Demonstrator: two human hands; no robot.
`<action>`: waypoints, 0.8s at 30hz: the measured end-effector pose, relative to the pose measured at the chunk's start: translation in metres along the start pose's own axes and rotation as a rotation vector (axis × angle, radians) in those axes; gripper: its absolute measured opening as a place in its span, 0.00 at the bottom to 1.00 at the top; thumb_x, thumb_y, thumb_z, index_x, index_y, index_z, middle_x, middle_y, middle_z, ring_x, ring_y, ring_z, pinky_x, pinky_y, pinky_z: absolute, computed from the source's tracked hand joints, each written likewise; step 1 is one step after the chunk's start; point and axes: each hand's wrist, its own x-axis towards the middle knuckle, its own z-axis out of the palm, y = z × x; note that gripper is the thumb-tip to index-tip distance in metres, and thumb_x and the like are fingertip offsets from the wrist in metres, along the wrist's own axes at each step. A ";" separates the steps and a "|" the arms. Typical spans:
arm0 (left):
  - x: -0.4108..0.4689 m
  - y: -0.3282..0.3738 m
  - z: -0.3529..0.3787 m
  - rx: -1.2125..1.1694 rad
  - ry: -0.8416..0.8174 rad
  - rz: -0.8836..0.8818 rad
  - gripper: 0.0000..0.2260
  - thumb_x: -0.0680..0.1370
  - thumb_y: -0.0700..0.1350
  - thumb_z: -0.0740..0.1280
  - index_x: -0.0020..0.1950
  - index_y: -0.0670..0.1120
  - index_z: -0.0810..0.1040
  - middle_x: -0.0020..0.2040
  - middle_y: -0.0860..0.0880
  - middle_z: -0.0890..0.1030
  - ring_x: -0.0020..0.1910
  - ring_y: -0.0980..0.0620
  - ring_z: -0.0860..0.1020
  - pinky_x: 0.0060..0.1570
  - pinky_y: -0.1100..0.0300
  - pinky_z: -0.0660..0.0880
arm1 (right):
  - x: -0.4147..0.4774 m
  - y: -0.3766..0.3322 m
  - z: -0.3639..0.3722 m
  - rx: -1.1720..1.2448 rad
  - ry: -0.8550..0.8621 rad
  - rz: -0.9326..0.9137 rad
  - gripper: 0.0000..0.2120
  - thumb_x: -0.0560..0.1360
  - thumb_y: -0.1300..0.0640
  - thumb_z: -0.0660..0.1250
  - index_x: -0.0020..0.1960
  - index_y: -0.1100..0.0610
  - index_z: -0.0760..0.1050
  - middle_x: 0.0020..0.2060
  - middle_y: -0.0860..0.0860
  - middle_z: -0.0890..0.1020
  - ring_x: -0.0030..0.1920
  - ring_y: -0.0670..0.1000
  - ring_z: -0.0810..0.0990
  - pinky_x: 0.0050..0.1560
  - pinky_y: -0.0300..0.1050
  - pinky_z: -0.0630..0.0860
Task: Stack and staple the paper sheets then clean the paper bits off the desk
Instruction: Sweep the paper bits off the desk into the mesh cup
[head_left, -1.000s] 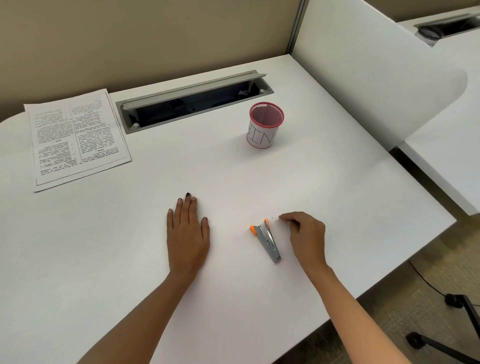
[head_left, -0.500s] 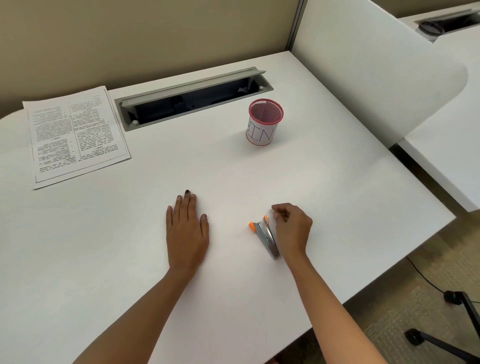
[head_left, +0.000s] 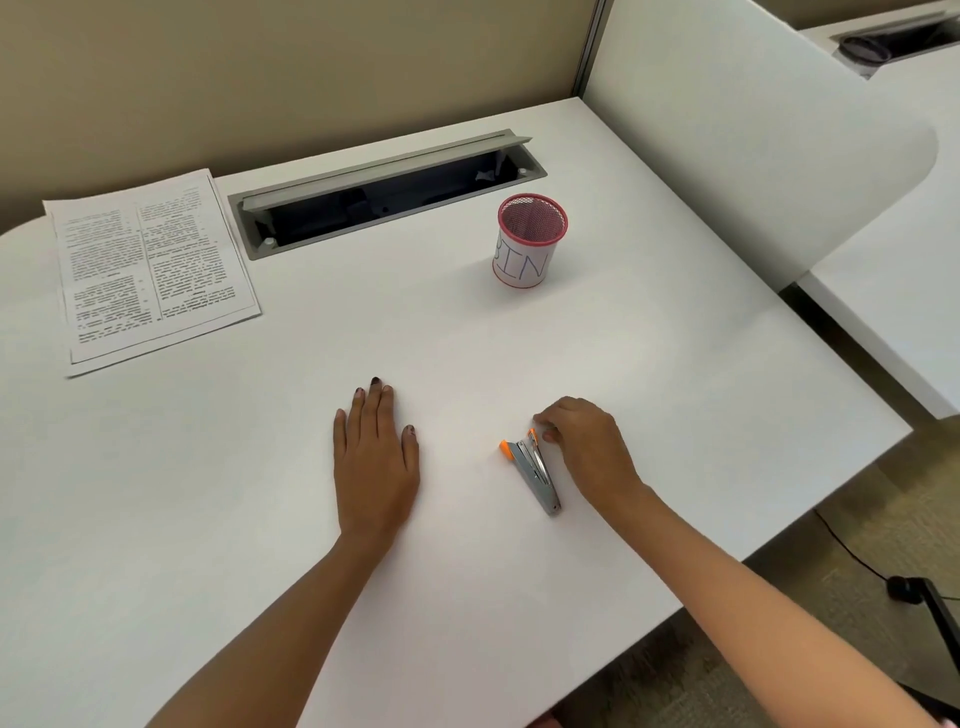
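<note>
head view: left hand (head_left: 376, 457) flat on the table (head_left: 675, 395), fingers straight and released, holding nothing. right hand (head_left: 587, 447) just beside the orange tip of the stapler (head_left: 532, 470), fingers (head_left: 550, 418) curled down toward the table; cannot tell whether pinching a paper bit or nothing, too small to see. paper sheets (head_left: 150, 270) stacked at the far left corner, well apart from both hands; stapled or not, cannot tell. red mesh bin (head_left: 530, 241) upright beyond the stapler, near the open cable slot (head_left: 384, 192). probably the clean-up step. to do it well: pinch with thumb and forefinger tips low against the table, avoid nudging the stapler, hold the pinch tight during the carry, and let go only right above the bin's mouth. afterwards, scan around the stapler for more pale bits, hard to spot on white.
</note>
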 end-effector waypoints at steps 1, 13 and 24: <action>0.000 0.000 0.000 0.000 0.001 -0.001 0.25 0.80 0.49 0.50 0.75 0.41 0.62 0.76 0.45 0.63 0.76 0.47 0.60 0.76 0.48 0.53 | 0.003 -0.003 -0.003 -0.062 -0.033 -0.002 0.09 0.65 0.74 0.66 0.39 0.63 0.80 0.36 0.56 0.81 0.37 0.55 0.78 0.35 0.43 0.74; -0.001 0.000 0.000 -0.003 0.003 0.007 0.25 0.80 0.49 0.50 0.75 0.41 0.62 0.76 0.45 0.63 0.76 0.47 0.59 0.76 0.49 0.52 | 0.036 -0.012 -0.016 -0.166 -0.250 0.166 0.10 0.66 0.73 0.64 0.40 0.62 0.81 0.39 0.58 0.84 0.40 0.58 0.82 0.40 0.46 0.79; 0.000 -0.001 0.001 -0.014 -0.001 0.006 0.25 0.80 0.49 0.51 0.75 0.41 0.62 0.77 0.45 0.62 0.77 0.47 0.59 0.76 0.49 0.52 | 0.044 0.000 -0.023 0.148 -0.254 0.396 0.05 0.64 0.67 0.70 0.38 0.60 0.79 0.30 0.50 0.78 0.32 0.51 0.76 0.36 0.39 0.73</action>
